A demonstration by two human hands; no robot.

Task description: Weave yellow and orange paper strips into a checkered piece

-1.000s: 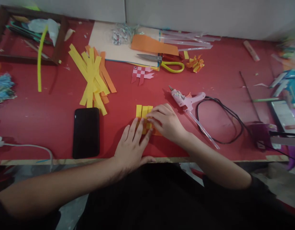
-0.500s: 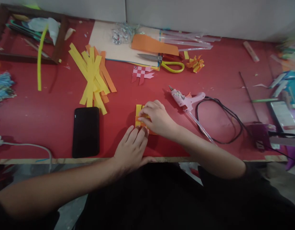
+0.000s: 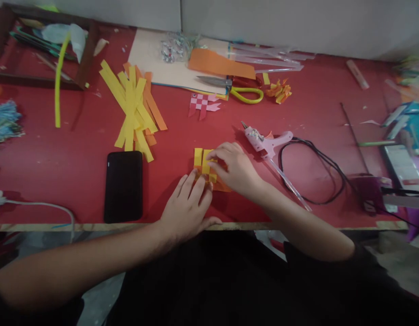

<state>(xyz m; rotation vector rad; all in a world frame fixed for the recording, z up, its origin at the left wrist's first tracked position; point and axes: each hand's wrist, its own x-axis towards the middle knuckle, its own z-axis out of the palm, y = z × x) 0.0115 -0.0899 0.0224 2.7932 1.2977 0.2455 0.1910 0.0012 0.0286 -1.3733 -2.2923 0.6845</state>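
Note:
A small woven piece of yellow and orange paper strips (image 3: 205, 167) lies flat on the red table in front of me. My left hand (image 3: 189, 199) is spread palm down, its fingertips pressing on the near left edge of the weave. My right hand (image 3: 238, 170) is over the weave's right side, thumb and index finger curved and slightly apart at a yellow strip; it covers part of the weave. Orange paper (image 3: 223, 186) shows under that hand. Beyond lies a finished pink and red woven paper fish (image 3: 199, 102).
A pile of yellow and orange strips (image 3: 136, 106) and a black phone (image 3: 123, 187) lie left. A pink glue gun (image 3: 265, 142) with a coiled black cable (image 3: 331, 167) is right. Scissors (image 3: 245, 94) lie behind, near an orange paper sheet (image 3: 219, 63). A wooden tray (image 3: 83, 68) stands far left.
My right hand has shifted right, uncovering more yellow strips of the weave. My left fingers stay pressed on the near edge, slightly more spread.

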